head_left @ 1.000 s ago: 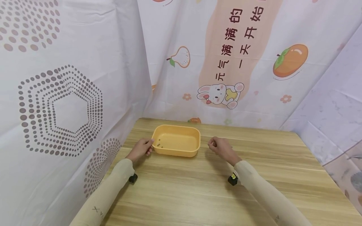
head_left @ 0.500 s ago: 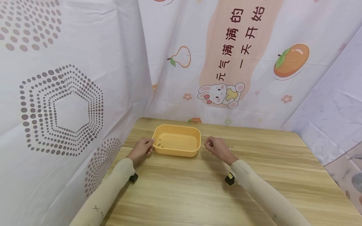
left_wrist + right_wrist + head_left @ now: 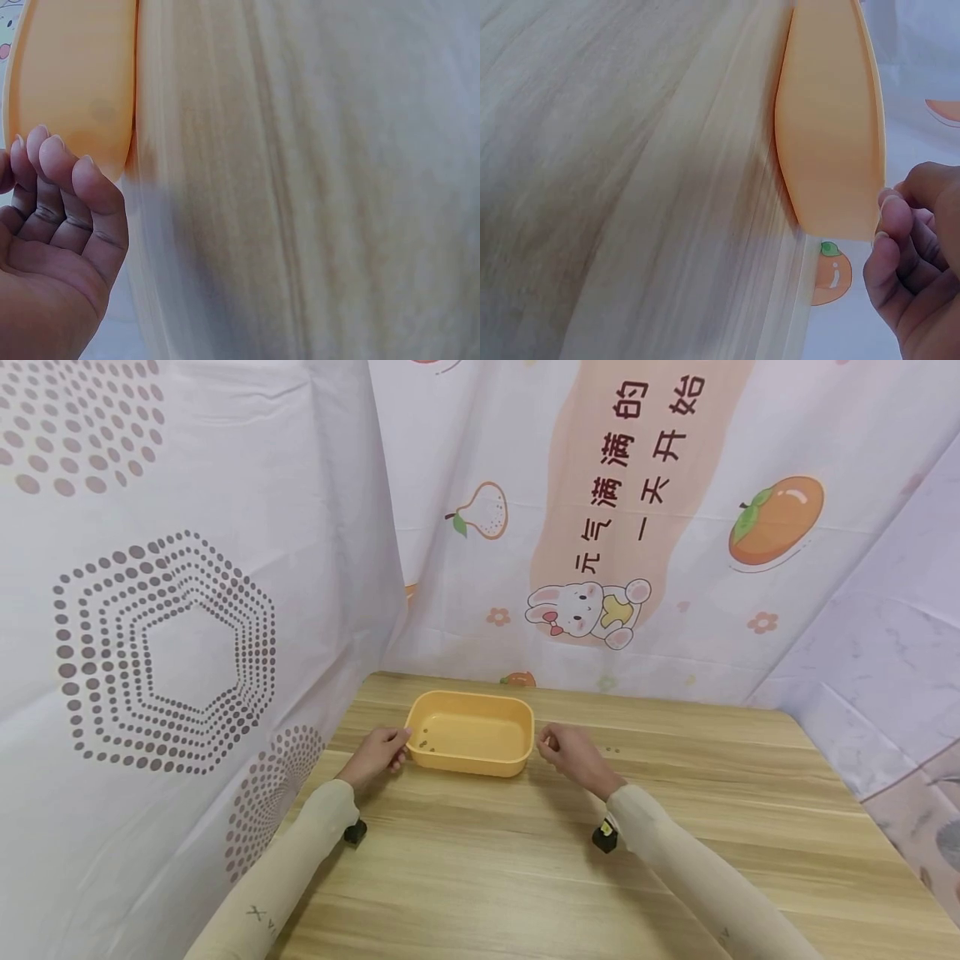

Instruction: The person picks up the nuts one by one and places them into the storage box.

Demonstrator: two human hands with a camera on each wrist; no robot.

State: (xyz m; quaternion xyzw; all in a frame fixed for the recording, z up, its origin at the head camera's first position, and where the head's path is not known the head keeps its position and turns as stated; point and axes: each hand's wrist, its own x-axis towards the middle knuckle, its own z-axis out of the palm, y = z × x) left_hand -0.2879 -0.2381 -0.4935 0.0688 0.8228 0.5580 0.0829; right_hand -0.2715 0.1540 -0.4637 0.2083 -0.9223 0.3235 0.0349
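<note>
A shallow yellow plastic basket sits on the wooden table. My left hand grips its left end, thumb at the rim; the left wrist view shows its curled fingers against the basket end. My right hand is at the right end, fingers curled and thumb meeting the index finger, tips right at the rim. Whether it pinches the rim or some small thing, I cannot tell. Several tiny dark pieces lie inside the basket, near its left end. Two more tiny pieces lie on the table just right of my right hand.
The light wood table extends in front of the basket and off to the right. White printed curtains hang close behind it and along the left side. A black wrist device sits below the right cuff.
My right hand has moved left to the basket's right rim, and the two tiny pieces behind it show more fully. The left hand and basket have stayed in place.
</note>
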